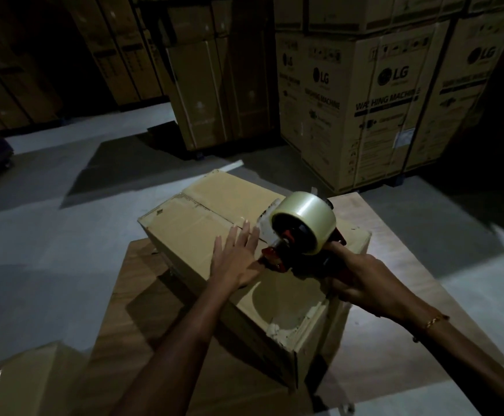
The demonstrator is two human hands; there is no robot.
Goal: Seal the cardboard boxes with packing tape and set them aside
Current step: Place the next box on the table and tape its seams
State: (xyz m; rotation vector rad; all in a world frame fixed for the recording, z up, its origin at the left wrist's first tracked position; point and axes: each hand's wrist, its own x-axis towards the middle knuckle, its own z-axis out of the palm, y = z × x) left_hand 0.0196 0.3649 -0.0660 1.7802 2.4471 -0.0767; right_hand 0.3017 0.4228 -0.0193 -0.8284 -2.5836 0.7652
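Nearest the camera, at the lower left, lies the corner of another cardboard box (14, 382) with a shiny strip along it, perhaps tape, though I cannot tell whether it is sealed. Beyond it the cardboard box (214, 232) in hand stands on a wooden board (400, 265), reaching toward the board's far edge. Its top flaps are folded shut, and the centre seam toward the far end looks bare. My left hand (237, 259) lies spread flat on the lid beside the seam; my right hand (355, 280) grips the tape dispenser (301, 229) by its handle, near the box's near edge. Judging by this, taping is only beginning, and setting aside remains.
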